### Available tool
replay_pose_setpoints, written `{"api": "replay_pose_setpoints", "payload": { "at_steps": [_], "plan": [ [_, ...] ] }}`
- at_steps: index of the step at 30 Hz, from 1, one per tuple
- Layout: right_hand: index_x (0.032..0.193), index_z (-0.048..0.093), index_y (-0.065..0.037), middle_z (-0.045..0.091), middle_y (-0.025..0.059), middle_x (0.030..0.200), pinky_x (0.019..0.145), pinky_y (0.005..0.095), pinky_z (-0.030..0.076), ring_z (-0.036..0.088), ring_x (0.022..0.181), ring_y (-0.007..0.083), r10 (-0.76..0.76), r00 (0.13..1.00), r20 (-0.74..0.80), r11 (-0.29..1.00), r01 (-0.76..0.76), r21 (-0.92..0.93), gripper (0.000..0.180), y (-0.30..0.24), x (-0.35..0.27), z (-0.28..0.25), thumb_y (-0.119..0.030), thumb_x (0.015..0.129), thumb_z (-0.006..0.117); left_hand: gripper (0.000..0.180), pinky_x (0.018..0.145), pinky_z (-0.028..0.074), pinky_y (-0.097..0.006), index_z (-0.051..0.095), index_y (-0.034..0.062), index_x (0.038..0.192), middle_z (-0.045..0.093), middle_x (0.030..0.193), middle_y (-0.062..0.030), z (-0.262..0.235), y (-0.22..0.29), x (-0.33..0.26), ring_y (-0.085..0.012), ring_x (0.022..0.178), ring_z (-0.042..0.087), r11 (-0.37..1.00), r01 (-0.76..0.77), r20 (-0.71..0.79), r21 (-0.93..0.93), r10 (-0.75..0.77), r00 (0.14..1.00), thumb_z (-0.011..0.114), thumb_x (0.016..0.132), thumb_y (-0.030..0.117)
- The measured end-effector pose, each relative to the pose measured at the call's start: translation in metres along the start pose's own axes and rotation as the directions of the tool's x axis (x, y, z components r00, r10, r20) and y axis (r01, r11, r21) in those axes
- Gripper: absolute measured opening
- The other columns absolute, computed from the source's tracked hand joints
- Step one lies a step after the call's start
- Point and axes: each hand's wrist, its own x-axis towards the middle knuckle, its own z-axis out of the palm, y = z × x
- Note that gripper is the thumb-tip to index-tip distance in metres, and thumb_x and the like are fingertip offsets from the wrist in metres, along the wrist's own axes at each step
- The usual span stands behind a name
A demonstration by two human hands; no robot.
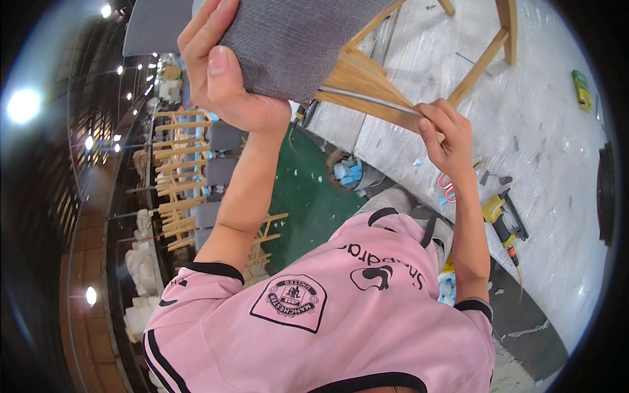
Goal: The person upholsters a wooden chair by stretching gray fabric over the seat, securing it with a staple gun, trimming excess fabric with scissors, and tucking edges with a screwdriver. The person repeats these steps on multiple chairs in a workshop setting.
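A chair with a grey upholstered part (295, 46) and a light wooden frame (373, 88) lies tipped over on a film-covered table (544, 131). My left hand (226, 82) is closed round the left edge of the grey part, thumb pressed against the fabric. To the right, my right hand (447, 134) pinches the end of a thin silvery-grey strip (367, 96). The strip runs along the wooden rail from the corner of the grey part to my fingers. Whether it is metal or trim, I cannot tell.
Red-handled scissors (447, 188) and a yellow-and-black air stapler (503, 221) with a hose lie on the table near my right forearm. Farther right is a green-and-yellow box (581, 90). A bin (357, 173) holds blue scraps. Stacked wooden-legged chairs (187, 177) stand at left.
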Motion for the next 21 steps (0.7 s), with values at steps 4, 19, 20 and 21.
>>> {"api": "replay_pose_setpoints", "payload": {
  "at_steps": [4, 19, 20, 21],
  "plan": [
    [0.104, 0.073, -0.002, 0.057, 0.0098, 0.071, 0.055, 0.0341, 0.042, 0.058, 0.061, 0.0217, 0.105, 0.993, -0.044, 0.993, -0.108, -0.051, 0.016, -0.001, -0.041, -0.015, -0.014, 0.096, 0.066, 0.074, 0.104, 0.052, -0.050, 0.066, -0.0088, 0.118, 0.066, 0.122, -0.0303, -0.024, -0.045, 0.020, -0.0368, 0.116, 0.066, 0.920, -0.388, 0.209, -0.059, 0.392, 0.896, 0.023, 0.102, 0.049],
    [0.163, 0.021, -0.013, 0.055, 0.0173, 0.139, 0.048, 0.0252, 0.047, 0.056, 0.064, 0.0101, 0.391, 0.594, -0.703, 0.920, -0.234, 0.314, 0.071, -0.136, -0.058, 0.040, -0.009, 0.103, 0.058, 0.052, 0.096, 0.054, -0.042, 0.070, 0.0054, 0.125, 0.074, 0.116, -0.0180, 0.091, -0.040, 0.179, -0.0368, 0.106, 0.071, 0.841, -0.496, 0.570, -0.216, 0.521, 0.635, 0.064, 0.096, 0.049],
    [0.161, 0.024, -0.012, 0.055, 0.0180, 0.139, 0.047, 0.0245, 0.046, 0.055, 0.061, 0.0097, 0.322, 0.631, -0.706, 0.947, -0.232, 0.223, 0.068, -0.144, -0.053, 0.042, -0.010, 0.103, 0.059, 0.056, 0.095, 0.054, -0.043, 0.070, 0.0063, 0.126, 0.074, 0.117, -0.0173, 0.092, -0.041, 0.197, -0.0370, 0.107, 0.070, 0.825, -0.513, 0.634, -0.239, 0.533, 0.561, 0.063, 0.096, 0.053],
    [0.159, 0.027, -0.011, 0.055, 0.0188, 0.139, 0.046, 0.0239, 0.046, 0.054, 0.058, 0.0093, 0.264, 0.663, -0.700, 0.962, -0.237, 0.138, 0.065, -0.150, -0.046, 0.048, -0.011, 0.103, 0.060, 0.060, 0.100, 0.052, -0.044, 0.067, 0.0071, 0.130, 0.071, 0.123, -0.0178, 0.096, -0.047, 0.214, -0.0366, 0.113, 0.068, 0.840, -0.485, 0.722, -0.243, 0.491, 0.488, 0.063, 0.096, 0.056]
  ]
}}
